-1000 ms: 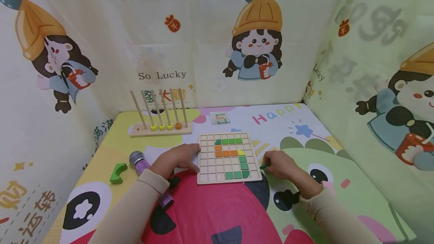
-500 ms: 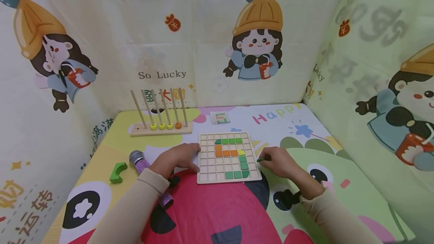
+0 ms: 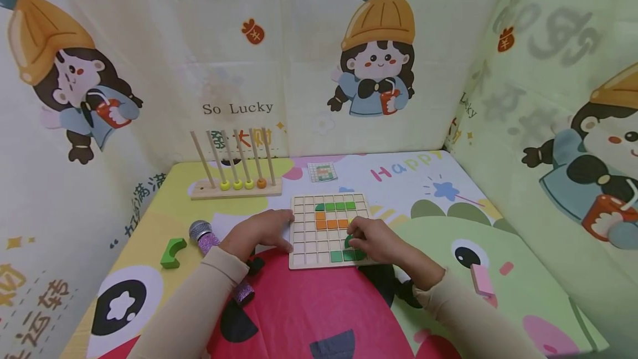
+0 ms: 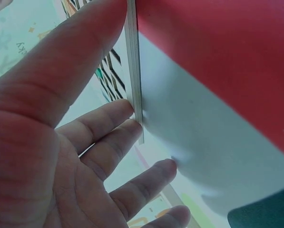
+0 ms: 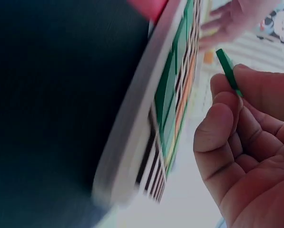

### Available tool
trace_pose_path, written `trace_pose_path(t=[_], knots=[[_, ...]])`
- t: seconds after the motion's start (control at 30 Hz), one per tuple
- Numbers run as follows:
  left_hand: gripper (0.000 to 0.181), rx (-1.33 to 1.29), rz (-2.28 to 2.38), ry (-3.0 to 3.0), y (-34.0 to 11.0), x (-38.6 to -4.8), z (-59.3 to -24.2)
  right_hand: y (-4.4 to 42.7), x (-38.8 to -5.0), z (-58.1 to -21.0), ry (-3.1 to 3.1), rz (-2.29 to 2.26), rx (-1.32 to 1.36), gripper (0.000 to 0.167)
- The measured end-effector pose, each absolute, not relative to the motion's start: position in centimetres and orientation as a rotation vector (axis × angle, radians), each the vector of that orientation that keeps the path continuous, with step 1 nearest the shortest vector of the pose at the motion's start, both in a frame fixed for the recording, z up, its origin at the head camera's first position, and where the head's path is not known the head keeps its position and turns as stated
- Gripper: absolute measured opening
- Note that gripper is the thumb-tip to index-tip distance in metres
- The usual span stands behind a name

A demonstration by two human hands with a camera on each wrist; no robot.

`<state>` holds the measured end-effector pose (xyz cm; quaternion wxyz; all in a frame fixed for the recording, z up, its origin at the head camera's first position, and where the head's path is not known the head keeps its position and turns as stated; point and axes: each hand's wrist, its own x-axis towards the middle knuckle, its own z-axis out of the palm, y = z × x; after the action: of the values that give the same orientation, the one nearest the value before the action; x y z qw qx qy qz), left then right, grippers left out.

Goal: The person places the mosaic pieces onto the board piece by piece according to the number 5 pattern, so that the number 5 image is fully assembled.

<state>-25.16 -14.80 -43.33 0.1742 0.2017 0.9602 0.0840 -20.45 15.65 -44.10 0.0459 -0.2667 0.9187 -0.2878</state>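
A wooden grid board [image 3: 309, 241] lies on the table with green, orange and yellow tiles set in some of its squares. My left hand [image 3: 258, 232] rests against the board's left edge. In the left wrist view its thumb and fingertips [image 4: 125, 109] touch that edge, the fingers fairly straight. Over the board's right part is my right hand [image 3: 380, 241], pinching a thin green tile [image 5: 229, 72] between thumb and fingers. In the right wrist view the tile is held above the board's surface. That hand hides several squares and tiles beneath it.
Behind the board lies a small pattern card [image 3: 323, 172]. A wooden peg counting stand [image 3: 236, 191] with beads stands at back left. A purple glittery microphone [image 3: 207, 241] lies partly under the left forearm, beside a green arch block [image 3: 172, 254]. A pink block [image 3: 481, 280] lies at right.
My right hand has moved left from beside the board to over its right part, carrying the green tile. The pink block now shows fully. My left hand has stayed at the board's edge.
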Motion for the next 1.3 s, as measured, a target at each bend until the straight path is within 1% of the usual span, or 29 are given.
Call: trace_pose_path(t=[0.1, 0.23, 0.4, 0.6, 0.8, 1.1, 1.3], knots=[[0.077, 0.568, 0.245, 2.724, -14.9, -25.2, -43.4, 14.4, -20.6, -44.2, 2.785, -0.86, -0.913, 0.01], [0.076, 0.575, 0.253, 2.728, -14.9, -25.1, -43.5, 13.1, -20.6, -44.2, 2.741, -0.839, -1.028, 0.01], [0.075, 0.579, 0.26, 2.713, -14.6, -25.1, -43.5, 11.6, -20.5, -44.2, 2.68, -0.807, -0.993, 0.006], [0.075, 0.569, 0.267, 2.719, -14.4, -25.1, -43.4, 10.1, -20.9, -44.4, 2.713, -0.707, -1.045, 0.006], [0.073, 0.587, 0.272, 2.719, -14.5, -25.1, -43.3, 9.9, -21.0, -44.7, 2.743, -0.639, -1.044, 0.007], [0.077, 0.563, 0.254, 2.726, -14.6, -25.0, -43.1, 9.4, -20.7, -44.9, 2.793, -0.609, -1.071, 0.011], [0.074, 0.584, 0.272, 2.723, -14.8, -25.0, -43.2, 9.1, -20.5, -44.7, 2.795, -0.573, -1.105, 0.006]])
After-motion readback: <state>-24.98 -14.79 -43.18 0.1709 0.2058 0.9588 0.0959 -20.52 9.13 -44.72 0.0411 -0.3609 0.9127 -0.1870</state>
